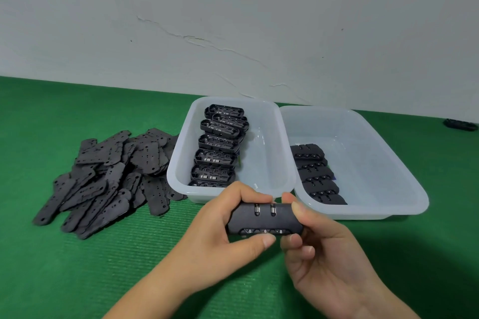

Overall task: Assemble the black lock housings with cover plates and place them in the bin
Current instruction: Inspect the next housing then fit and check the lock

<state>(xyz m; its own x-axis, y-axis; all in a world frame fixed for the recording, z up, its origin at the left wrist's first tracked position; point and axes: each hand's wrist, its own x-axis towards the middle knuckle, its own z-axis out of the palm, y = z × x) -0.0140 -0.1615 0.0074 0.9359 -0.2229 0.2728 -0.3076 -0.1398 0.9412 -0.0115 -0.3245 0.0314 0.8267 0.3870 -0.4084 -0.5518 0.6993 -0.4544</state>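
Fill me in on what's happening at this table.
A person is putting combination locks together. Both hands, left hand and right hand, grip one black lock housing by its ends, dials facing up, in front of two clear bins. The left bin holds a row of open housings not yet covered. The right bin holds a few finished locks along its left side. A pile of flat cover plates lies on the green mat to the left.
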